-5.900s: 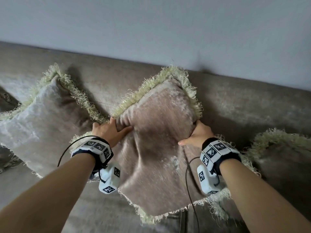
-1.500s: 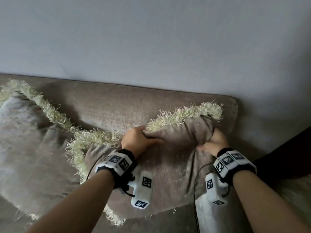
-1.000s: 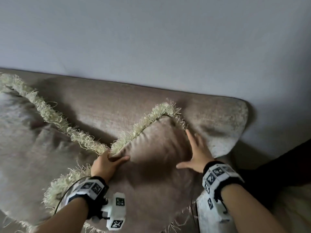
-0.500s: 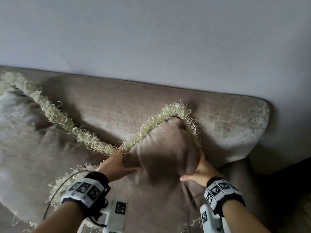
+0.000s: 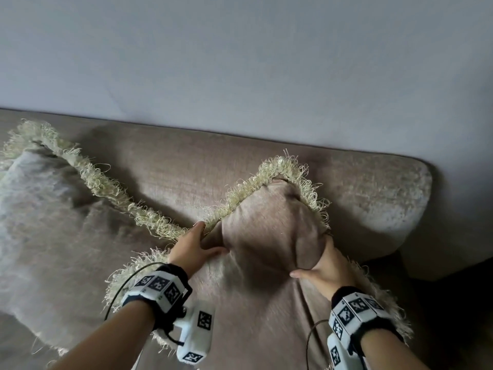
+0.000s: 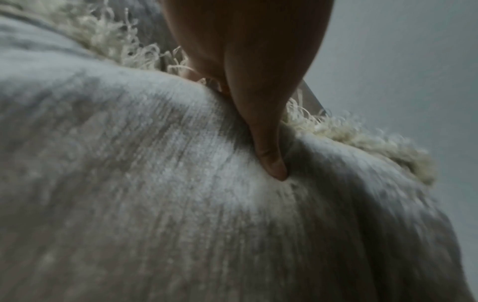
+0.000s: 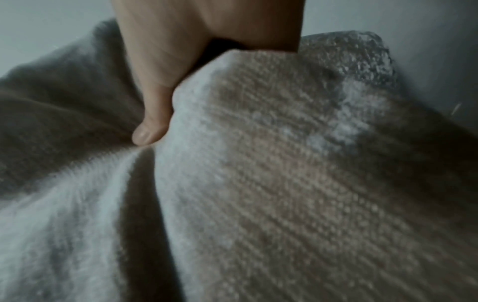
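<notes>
A brown cushion point(image 5: 266, 236) with a pale fringe stands on one corner against the sofa back point(image 5: 186, 169). My left hand point(image 5: 200, 243) grips its left edge, thumb on the front face and fingers behind the fringe. My right hand point(image 5: 316, 261) grips the right edge, thumb in front and fingers hidden behind. The cushion's upper part bulges between both hands. In the left wrist view the thumb point(image 6: 269, 159) digs into the cushion point(image 6: 181, 204). In the right wrist view the thumb point(image 7: 152, 130) pinches a fold of the cushion point(image 7: 284, 183).
A second, larger fringed cushion point(image 5: 53, 236) leans on the sofa back at the left, its edge touching the held one. A plain grey wall point(image 5: 240, 62) rises behind the sofa. The sofa back ends at the right, with a dark gap point(image 5: 453, 303) beyond it.
My right hand, flat on the cushion's side a second ago, now grips it. Both hands have squeezed inward, so the cushion's top corner puffs up. The view has shifted slightly.
</notes>
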A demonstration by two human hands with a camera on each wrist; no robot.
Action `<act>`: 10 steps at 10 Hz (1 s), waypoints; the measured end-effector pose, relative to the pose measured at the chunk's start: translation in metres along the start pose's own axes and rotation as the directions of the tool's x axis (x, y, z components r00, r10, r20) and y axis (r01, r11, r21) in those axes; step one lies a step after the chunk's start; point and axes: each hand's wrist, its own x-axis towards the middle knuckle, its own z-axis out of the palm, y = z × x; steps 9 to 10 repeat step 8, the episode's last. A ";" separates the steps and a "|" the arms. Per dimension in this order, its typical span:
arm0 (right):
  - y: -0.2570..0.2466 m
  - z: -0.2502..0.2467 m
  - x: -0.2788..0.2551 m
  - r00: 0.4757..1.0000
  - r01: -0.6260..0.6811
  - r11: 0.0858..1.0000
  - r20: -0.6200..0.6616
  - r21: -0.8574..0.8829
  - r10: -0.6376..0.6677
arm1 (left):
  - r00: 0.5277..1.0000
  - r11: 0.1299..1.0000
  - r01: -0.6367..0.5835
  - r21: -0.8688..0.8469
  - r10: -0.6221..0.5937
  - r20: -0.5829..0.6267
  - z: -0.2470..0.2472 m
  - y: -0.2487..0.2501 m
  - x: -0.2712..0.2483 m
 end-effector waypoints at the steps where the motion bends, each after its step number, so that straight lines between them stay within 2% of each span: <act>1: 0.000 -0.004 -0.002 0.999 0.037 0.988 -0.023 -0.148 -0.041 | 0.995 0.989 0.036 0.142 -0.048 0.084 0.001 -0.002 -0.002; 2: 0.003 -0.013 -0.013 0.987 0.149 0.953 -0.013 -0.265 -0.158 | 0.997 0.969 0.063 0.239 -0.072 0.026 -0.007 0.000 -0.016; 3: 0.013 -0.010 -0.032 0.976 0.217 0.922 0.066 -0.321 -0.207 | 0.988 0.954 -0.053 0.295 0.093 -0.122 -0.009 -0.003 -0.045; 4: 0.023 0.004 -0.046 0.983 0.185 0.923 0.061 -0.337 -0.174 | 0.961 0.878 -0.268 0.396 0.272 0.047 0.012 -0.015 -0.067; 5: 0.024 0.016 -0.045 0.988 0.154 0.932 0.027 -0.327 -0.154 | 0.977 0.850 -0.210 0.483 0.205 0.065 0.035 -0.023 -0.065; 6: 0.019 0.017 -0.042 0.993 0.121 0.936 0.045 -0.330 -0.112 | 0.989 0.805 -0.150 0.573 0.119 0.092 0.032 -0.009 -0.062; 7: 0.008 0.005 -0.047 0.995 0.102 0.924 0.051 -0.367 -0.090 | 0.987 0.863 -0.159 0.480 0.133 0.089 0.013 0.003 -0.067; 8: -0.007 -0.017 -0.057 0.990 0.134 0.913 0.090 -0.385 -0.107 | 0.985 0.896 -0.163 0.414 0.169 0.022 -0.016 0.008 -0.079; 10: -0.007 -0.017 -0.057 0.990 0.134 0.913 0.090 -0.385 -0.107 | 0.985 0.896 -0.163 0.414 0.169 0.022 -0.016 0.008 -0.079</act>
